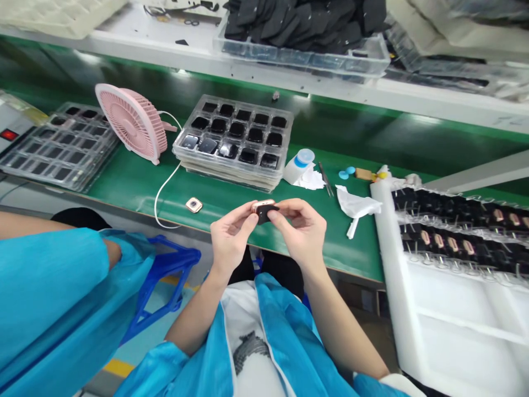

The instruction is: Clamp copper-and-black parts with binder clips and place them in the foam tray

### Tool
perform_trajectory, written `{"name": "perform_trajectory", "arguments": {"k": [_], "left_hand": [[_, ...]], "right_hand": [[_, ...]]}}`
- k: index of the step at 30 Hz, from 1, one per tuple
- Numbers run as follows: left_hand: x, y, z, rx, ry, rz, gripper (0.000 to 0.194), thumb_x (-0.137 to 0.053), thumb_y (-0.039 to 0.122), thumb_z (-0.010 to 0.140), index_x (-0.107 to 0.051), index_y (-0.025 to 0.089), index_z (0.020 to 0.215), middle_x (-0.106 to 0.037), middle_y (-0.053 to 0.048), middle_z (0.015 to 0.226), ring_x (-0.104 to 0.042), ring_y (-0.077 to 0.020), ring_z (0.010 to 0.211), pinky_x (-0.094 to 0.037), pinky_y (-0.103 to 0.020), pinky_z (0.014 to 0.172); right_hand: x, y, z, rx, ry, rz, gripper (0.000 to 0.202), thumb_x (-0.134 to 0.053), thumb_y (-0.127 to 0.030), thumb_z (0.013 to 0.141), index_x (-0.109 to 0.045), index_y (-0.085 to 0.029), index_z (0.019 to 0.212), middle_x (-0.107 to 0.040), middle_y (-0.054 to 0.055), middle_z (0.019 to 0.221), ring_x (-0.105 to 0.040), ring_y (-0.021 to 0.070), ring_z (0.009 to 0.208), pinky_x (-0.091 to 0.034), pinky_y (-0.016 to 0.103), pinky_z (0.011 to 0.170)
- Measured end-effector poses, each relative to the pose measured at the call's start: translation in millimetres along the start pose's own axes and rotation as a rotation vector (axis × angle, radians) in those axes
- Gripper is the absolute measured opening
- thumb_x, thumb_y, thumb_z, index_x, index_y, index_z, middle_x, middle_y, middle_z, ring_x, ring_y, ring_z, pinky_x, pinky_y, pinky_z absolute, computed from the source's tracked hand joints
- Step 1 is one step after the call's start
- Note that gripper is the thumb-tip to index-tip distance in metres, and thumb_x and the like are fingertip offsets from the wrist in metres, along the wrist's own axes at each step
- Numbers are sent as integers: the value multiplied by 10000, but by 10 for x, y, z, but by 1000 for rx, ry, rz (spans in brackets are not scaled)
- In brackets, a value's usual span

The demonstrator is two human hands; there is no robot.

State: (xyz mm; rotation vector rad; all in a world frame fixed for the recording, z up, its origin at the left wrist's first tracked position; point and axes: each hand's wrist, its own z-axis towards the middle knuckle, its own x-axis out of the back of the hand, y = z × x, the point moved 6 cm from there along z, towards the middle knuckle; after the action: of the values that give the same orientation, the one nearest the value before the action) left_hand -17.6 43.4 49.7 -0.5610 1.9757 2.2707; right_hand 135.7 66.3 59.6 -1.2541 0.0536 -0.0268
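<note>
Green flat tabletop (355,256) is running across the whole station. To its right, a white foam tray (392,259) is holding two rows of dark wrapped pieces (438,204), a few showing rose-gold parts. Co-worker in bright blue clothing (58,286) is sitting off to the left.

Stack of clear plastic compartment trays (231,172) is sitting mid-tabletop, top one carrying three rows of glossy black rounded squares (236,129). Pink plastic fan (130,121) is standing just left of it, tilted. White crumpled sheet (357,204) is lying near the foam tray.

Left hand (230,236) and right hand (303,231) are meeting near the front edge, in front of the stack. White bottle with a blue top (294,170) is standing beside the stack's right end; dark slim tweezers (326,179) are lying next to it.

Small gold-rimmed square case (194,204) is lying alone, left of the hands. Small black rounded-square piece with a rose-gold edge (263,212) is being held up between both hands: left fingers are clamping one side, right fingers are pinching the other, thumb on the dark face.
</note>
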Motion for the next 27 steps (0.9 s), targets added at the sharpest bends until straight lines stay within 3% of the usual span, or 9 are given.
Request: {"name": "perform_trajectory", "arguments": {"k": [3, 8, 19, 24, 27], "left_hand": [[8, -55, 26, 24, 2, -18, 252, -775, 326, 876, -803, 205, 1095, -791, -91, 1092, -756, -261, 1036, -597, -358, 976], [71, -166, 70, 71, 8, -49, 277, -809, 349, 838, -808, 205, 1075, -794, -94, 1072, -763, -264, 1004, -607, -360, 945], [98, -268, 76, 162, 26, 6, 401, -897, 315, 713, -796, 176, 1075, -796, -112, 1052, -772, -278, 963, -634, -387, 905], [135, -249, 166, 244, -125, 71, 406, -913, 323, 679, -807, 171, 1040, -802, -111, 986, -781, -280, 884, -651, -393, 852], [132, -215, 246, 298, -252, 125, 415, -919, 321, 673, -809, 165, 1041, -802, -118, 982, -781, -282, 881, -647, -402, 871]], "right_hand": [[8, 50, 15, -54, 17, 29, 169, -816, -247, 834, -697, -225, 952, -694, 9, 905, -667, 144, 784, -565, 276, 727], [-38, 144, 19, -193, -60, 96, 312, -806, -334, 843, -706, -232, 1121, -717, 35, 1012, -686, 156, 800, -586, 283, 709], [-73, 246, 3, -274, -38, 142, 313, -819, -376, 808, -722, -210, 1055, -691, 25, 909, -675, 147, 751, -584, 259, 669], [-36, 280, 71, -434, -223, 171, 338, -859, -392, 744, -755, -160, 966, -701, 30, 791, -618, 118, 593, -513, 228, 528], [7, 327, 61, -485, -242, 157, 346, -879, -408, 713, -770, -134, 893, -706, 45, 731, -599, 116, 570, -462, 208, 475]]}}
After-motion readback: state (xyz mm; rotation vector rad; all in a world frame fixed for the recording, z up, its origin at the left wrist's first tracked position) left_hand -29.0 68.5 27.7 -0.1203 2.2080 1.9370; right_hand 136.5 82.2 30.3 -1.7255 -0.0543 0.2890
